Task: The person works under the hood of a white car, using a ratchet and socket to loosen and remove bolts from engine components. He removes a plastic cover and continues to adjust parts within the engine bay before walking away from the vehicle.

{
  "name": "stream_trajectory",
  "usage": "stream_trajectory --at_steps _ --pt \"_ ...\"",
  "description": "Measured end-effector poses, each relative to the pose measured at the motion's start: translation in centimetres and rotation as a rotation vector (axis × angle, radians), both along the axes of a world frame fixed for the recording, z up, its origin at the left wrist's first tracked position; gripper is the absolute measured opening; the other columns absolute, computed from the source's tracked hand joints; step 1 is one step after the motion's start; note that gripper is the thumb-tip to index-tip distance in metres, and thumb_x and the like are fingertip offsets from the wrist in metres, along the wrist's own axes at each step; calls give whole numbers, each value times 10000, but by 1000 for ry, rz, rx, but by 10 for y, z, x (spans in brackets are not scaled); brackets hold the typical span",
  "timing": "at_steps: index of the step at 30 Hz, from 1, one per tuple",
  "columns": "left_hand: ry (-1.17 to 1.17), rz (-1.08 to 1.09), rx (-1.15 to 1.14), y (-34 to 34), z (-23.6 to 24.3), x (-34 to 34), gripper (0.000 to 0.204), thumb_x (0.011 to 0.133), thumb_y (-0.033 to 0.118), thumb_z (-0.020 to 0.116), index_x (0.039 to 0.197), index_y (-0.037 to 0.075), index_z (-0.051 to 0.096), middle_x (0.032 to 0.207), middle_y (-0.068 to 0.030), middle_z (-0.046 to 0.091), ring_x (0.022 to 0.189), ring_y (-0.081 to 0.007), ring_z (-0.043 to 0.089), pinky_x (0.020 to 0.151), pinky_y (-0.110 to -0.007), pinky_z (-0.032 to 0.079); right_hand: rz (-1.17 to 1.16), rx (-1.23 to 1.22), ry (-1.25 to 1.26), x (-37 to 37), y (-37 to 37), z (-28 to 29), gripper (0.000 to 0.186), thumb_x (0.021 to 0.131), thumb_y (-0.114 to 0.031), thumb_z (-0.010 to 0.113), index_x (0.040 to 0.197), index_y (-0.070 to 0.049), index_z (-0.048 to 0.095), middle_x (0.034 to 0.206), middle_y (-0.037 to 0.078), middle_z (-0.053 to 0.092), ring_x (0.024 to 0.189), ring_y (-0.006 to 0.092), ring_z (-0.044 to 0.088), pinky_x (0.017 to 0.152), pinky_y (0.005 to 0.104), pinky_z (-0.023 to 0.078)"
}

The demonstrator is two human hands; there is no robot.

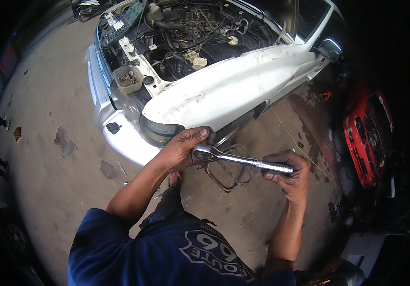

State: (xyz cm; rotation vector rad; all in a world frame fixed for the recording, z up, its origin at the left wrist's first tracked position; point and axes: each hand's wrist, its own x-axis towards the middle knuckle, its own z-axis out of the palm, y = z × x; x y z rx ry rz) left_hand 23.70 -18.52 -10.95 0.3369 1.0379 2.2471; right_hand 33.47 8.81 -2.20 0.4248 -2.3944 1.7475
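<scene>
A chrome ratchet wrench (pixel 236 159) is held level between both hands, in front of my chest. My left hand (pixel 183 148) grips its round head, thumb over the top. My right hand (pixel 290 174) wraps the handle end. Just beyond the hands stands a white car (pixel 224 88) with its hood up, the engine bay (pixel 186 33) exposed and its front wheel arch right behind the wrench. My dark blue shirt (pixel 176 248) fills the lower middle.
A red open tool case (pixel 368 136) lies on the ground at the right. Stained concrete floor (pixel 57 143) stretches to the left, with a small tool lying near the car's bumper (pixel 121 168). A wire frame (pixel 229 178) rests on the ground under the wrench.
</scene>
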Motion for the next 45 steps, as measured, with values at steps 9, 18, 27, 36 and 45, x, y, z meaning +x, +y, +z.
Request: stream_trajectory --at_steps 9,18,27,36,45 --pt "530 561 -601 -69 -31 -225 525 1006 193 623 1470 12 455 1286 -161 633 1134 -233 637 1001 -367 512 48 358 192 -329 -134 38 255 933 -268 749 987 -24 702 693 72 670 634 140 625 619 332 492" --pt "625 276 -1151 -62 -77 -339 515 878 331 776 1222 -27 638 1102 -229 703 1059 -331 683 953 -419 520 261 840 -36 -506 -191 -26 379 959 -378 694 918 -2 671 659 101 638 594 198 661 617 380 519" --pt "45 182 -676 -52 -95 -354 367 920 139 757 1189 -76 632 1128 -152 697 990 -243 708 875 -342 644 454 910 -100 -585 -202 -77 378 923 -360 716 997 11 705 677 59 629 597 189 620 586 358 496" --pt "748 361 -1107 -44 -82 -338 446 838 93 770 1253 -7 639 1077 -230 718 967 -346 719 849 -419 586 800 637 66 -527 -136 -27 290 819 -204 831 978 -31 660 815 56 645 713 164 615 633 346 495" --pt "153 203 -806 -49 -80 -345 424 875 146 786 1231 -25 631 1125 -175 713 1041 -284 706 871 -350 625 636 536 -90 -567 -171 -58 345 1004 -358 652 1020 -13 668 758 23 632 631 109 542 604 282 466"
